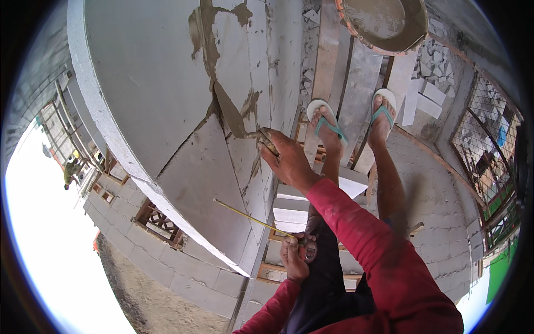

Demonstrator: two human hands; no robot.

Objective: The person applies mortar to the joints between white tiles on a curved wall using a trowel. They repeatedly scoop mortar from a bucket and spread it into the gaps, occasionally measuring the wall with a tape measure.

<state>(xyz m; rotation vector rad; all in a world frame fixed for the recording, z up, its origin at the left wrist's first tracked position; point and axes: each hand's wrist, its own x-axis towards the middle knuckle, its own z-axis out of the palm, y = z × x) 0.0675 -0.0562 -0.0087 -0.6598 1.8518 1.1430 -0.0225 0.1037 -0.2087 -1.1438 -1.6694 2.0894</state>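
Observation:
My right hand (289,160) grips the handle of a trowel (230,111). Its mortar-smeared blade lies against the pale block wall (139,72), at the joint where wet mortar (208,42) is smeared. Lower down, my left hand (293,259) is closed around a tape measure (307,249) with a red case. The yellow tape blade (247,215) sticks out to the left, in front of a slanting cut block (203,167). The trowel handle is mostly hidden by my right fingers.
My sandalled feet stand on wooden planks (356,83). A round bucket (384,47) of wet mortar sits beyond them. White block pieces (429,100) and rubble (434,61) lie at right, near a metal mesh (484,128). Another person (72,168) is far off at left.

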